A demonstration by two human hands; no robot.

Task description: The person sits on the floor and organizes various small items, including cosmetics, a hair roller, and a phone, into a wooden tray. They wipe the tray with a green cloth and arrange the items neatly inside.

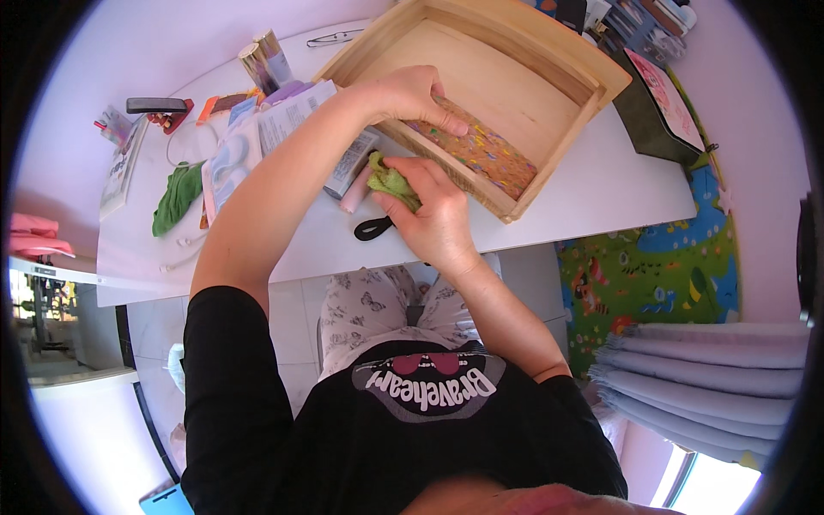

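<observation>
A light wooden drawer (558, 64) sits at an angle on the white desk, open side up. Inside it, along the near wall, runs a brown strip with multicoloured flecks (493, 159); whether it is fixed or loose I cannot tell. My left hand (416, 96) reaches over the drawer's near-left corner, fingers bent, its thumb pressed on the strip's face; the other fingertips are hidden. Just outside the near wall, my right hand (433, 210) is closed around a crumpled green cloth (390, 182). Beneath the cloth lie a pale pink cylinder (355, 190) and a grey box (348, 167).
On the desk (592, 193) at left lie a dark green cloth (178, 199), papers (287, 120) and cables. Two metallic cylinders (268, 60) stand behind. A black loop (373, 228) is near the front edge; a dark box with a pink picture (665, 103) stands right.
</observation>
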